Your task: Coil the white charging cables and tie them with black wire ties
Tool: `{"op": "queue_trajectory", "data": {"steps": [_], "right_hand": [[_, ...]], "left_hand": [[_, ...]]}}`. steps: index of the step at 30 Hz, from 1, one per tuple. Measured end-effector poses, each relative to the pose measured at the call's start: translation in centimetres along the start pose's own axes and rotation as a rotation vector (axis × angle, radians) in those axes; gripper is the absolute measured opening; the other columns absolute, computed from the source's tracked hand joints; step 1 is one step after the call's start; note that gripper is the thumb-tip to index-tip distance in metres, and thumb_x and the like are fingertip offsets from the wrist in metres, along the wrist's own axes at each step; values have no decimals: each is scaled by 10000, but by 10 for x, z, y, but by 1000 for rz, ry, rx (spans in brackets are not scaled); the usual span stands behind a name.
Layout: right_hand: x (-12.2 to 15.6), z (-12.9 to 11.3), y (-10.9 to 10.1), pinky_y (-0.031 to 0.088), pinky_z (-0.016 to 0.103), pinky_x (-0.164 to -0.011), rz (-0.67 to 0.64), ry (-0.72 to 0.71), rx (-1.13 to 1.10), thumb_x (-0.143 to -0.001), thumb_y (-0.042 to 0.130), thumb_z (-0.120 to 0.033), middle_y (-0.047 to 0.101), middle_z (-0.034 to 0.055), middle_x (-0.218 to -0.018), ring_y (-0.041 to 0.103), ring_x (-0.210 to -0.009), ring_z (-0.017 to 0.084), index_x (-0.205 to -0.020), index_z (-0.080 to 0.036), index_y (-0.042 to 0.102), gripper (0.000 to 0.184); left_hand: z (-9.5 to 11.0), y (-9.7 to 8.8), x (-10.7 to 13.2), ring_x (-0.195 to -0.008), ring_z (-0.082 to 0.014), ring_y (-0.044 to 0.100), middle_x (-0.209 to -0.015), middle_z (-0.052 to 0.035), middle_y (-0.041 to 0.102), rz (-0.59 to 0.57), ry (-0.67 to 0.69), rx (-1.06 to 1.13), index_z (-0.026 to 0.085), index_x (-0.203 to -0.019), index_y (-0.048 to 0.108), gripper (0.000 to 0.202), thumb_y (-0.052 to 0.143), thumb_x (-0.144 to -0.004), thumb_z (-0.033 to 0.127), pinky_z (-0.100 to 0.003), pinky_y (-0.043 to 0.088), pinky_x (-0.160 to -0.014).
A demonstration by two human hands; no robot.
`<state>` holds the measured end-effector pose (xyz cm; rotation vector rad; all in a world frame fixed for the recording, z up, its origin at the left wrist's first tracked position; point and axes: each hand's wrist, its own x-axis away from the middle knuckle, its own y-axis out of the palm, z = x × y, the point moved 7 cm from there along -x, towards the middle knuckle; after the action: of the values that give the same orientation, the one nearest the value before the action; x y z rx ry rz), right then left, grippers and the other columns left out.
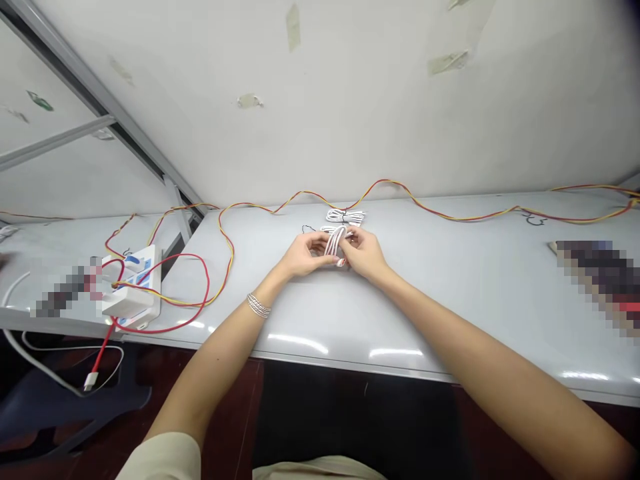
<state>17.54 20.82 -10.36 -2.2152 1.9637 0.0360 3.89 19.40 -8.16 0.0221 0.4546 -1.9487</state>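
Observation:
My left hand [305, 257] and my right hand [363, 253] meet over a looped white cable [335, 243], pinching its loops between the fingers of both hands just above the white table top [280, 313]. A small red mark shows at the bottom of the bundle, too small to name. Right behind my hands lies a coiled white cable [345, 217], tied at its middle with a thin dark wire. A further white coil [330, 230] sits partly hidden behind my fingers.
A red-and-yellow twin wire [380, 193] snakes along the table's back edge to a white box [131, 300] at the left, with a red wire [190, 313] looping around it. Blurred objects lie at both sides. A white cable with a plug hangs off the front edge.

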Motion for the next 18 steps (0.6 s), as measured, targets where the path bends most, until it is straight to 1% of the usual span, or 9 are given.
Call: {"op": "queue_trajectory", "data": {"steps": [2, 4, 9, 11, 14, 16, 18], "right_hand": [[0, 1, -2, 380, 235, -474, 23, 53, -30, -731, 627, -366, 586, -6, -606, 498, -488, 117, -861, -169, 615, 237], [0, 2, -3, 384, 236, -466, 37, 91, -54, -724, 636, -362, 583, -7, -607, 496, -485, 117, -851, -166, 615, 235], [1, 0, -3, 386, 237, -461, 28, 106, -68, -727, 642, -354, 575, -9, -619, 485, -481, 107, -852, -160, 614, 233], [2, -2, -3, 385, 236, -458, 25, 97, -68, -724, 646, -351, 568, -10, -618, 478, -483, 104, -840, -161, 610, 226], [2, -1, -2, 389, 232, -444, 25, 107, -76, -707, 647, -359, 585, -2, -641, 497, -497, 112, -831, -165, 607, 233], [2, 1, -1, 392, 228, -436, 16, 117, -89, -698, 643, -372, 609, 8, -666, 520, -510, 120, -845, -168, 609, 253], [2, 2, 1, 398, 226, -440, 0, 114, -92, -698, 637, -385, 633, 19, -691, 533, -519, 122, -862, -170, 611, 272]], "left_hand": [[3, 4, 1, -868, -178, 674, -1003, -110, 728, -67, 29, -2, 117, -1085, 688, 457, 849, -688, 276, -314, 542, -839], [3, 6, 1, -895, -189, 677, -1033, -119, 722, -97, 39, 0, 119, -1115, 676, 495, 856, -678, 268, -326, 540, -859], [-4, 4, -1, -816, -174, 653, -955, -101, 720, -28, -8, -28, 116, -1061, 686, 471, 865, -665, 298, -328, 529, -808], [-4, 4, -1, -829, -180, 647, -967, -102, 716, -31, -11, -32, 115, -1066, 682, 509, 883, -635, 296, -330, 523, -804], [-5, 6, 0, -874, -190, 644, -998, -96, 710, -68, -4, -70, 121, -1097, 669, 601, 917, -571, 271, -322, 515, -818], [-5, 6, 0, -866, -186, 638, -987, -84, 709, -64, -1, -120, 128, -1096, 671, 590, 913, -581, 285, -316, 509, -810], [-5, 5, 0, -845, -182, 630, -971, -82, 709, -45, 7, -163, 123, -1093, 677, 541, 884, -633, 320, -315, 500, -796]]}}
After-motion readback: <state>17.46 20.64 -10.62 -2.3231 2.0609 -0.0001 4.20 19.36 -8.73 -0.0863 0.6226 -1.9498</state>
